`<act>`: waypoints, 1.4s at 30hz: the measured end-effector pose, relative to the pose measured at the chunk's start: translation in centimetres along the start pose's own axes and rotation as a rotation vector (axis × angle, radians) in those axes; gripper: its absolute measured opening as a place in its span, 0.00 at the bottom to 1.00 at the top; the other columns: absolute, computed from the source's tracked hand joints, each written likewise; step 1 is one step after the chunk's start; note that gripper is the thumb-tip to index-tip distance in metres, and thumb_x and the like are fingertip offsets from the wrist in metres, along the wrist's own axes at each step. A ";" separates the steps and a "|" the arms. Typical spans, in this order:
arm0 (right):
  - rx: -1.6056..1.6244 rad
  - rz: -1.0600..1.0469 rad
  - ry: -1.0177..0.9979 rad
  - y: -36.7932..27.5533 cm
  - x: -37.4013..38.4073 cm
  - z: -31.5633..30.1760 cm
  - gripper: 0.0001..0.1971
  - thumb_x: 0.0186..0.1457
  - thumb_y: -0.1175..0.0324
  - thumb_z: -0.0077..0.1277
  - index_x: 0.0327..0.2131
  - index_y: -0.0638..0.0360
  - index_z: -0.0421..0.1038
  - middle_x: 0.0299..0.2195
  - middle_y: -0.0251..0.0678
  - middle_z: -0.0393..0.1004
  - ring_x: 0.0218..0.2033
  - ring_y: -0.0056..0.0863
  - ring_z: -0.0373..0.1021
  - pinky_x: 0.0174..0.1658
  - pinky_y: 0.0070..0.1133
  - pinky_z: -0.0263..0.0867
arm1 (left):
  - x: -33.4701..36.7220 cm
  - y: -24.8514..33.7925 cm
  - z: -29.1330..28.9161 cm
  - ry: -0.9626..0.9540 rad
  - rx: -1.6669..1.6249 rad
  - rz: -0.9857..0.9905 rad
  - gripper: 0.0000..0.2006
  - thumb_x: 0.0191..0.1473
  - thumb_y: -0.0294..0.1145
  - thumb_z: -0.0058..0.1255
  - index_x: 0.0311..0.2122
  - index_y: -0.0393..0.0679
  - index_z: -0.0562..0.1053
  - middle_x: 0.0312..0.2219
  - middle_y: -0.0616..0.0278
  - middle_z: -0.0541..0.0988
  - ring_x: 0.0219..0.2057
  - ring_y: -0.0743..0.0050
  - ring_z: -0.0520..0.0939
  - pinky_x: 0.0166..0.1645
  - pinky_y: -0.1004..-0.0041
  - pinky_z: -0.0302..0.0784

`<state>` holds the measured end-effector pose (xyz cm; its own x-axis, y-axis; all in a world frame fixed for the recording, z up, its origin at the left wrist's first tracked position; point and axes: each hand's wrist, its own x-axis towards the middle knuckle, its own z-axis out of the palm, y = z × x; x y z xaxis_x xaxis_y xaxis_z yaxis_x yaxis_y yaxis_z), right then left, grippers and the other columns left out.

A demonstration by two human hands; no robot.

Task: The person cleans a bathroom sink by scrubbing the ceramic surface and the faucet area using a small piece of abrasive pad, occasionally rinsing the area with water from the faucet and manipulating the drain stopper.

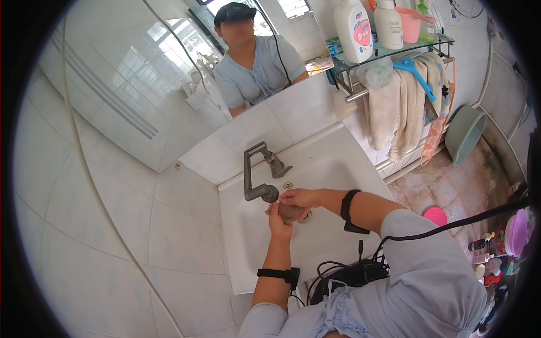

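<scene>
Over the white sink [329,169], both my hands are together just under the outlet of a grey jointed tap [248,174]. Between them is a small brownish, rounded item [291,212]; its kind I cannot make out. My left hand [278,222] holds it from the near left side, fingers closed and pointing up toward the tap's outlet. My right hand [301,198] reaches in from the right and grips its far and right edge, with thumb and fingers bent close to the outlet. Whether water runs is too small to tell.
A mirror [293,34] hangs behind the sink. To its right, a glass shelf [389,55] bears bottles [354,31] and a pink cup [410,25], above beige towels [408,107]. A green basin [465,134] leans at the right wall. Black cables [349,270] lie near my waist.
</scene>
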<state>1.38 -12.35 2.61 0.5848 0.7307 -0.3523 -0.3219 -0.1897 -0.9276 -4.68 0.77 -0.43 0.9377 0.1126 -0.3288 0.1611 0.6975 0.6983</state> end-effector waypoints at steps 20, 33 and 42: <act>-0.781 -0.319 0.674 1.5 -1.6 3.7 0.19 0.57 0.54 0.28 0.34 0.60 0.61 0.25 0.45 0.72 0.28 0.44 0.69 0.32 0.35 0.64 | 1.3 -1.4 2.8 0.031 0.036 -0.022 0.11 0.56 0.41 0.32 0.25 0.49 0.62 0.18 0.71 0.67 0.24 0.79 0.71 0.32 0.76 0.70; -0.435 -0.026 0.402 2.7 4.9 -3.0 0.24 0.56 0.48 0.28 0.38 0.55 0.68 0.35 0.48 0.71 0.39 0.42 0.67 0.43 0.29 0.61 | -0.9 -1.3 2.9 0.043 0.615 0.176 0.16 0.56 0.45 0.38 0.38 0.41 0.60 0.31 0.63 0.69 0.33 0.74 0.72 0.35 0.74 0.68; -0.377 -0.243 0.373 1.3 0.8 2.6 0.26 0.49 0.47 0.46 0.48 0.50 0.58 0.44 0.42 0.63 0.49 0.34 0.60 0.48 0.32 0.58 | -0.7 0.7 0.7 0.079 0.434 0.167 0.18 0.56 0.50 0.34 0.41 0.45 0.61 0.35 0.65 0.68 0.40 0.74 0.68 0.45 0.66 0.64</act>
<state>-0.46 -10.33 1.46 0.8533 0.5152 -0.0807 0.1015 -0.3159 -0.9433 -5.02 0.63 0.73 0.9379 0.2634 -0.2256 0.1401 0.3073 0.9412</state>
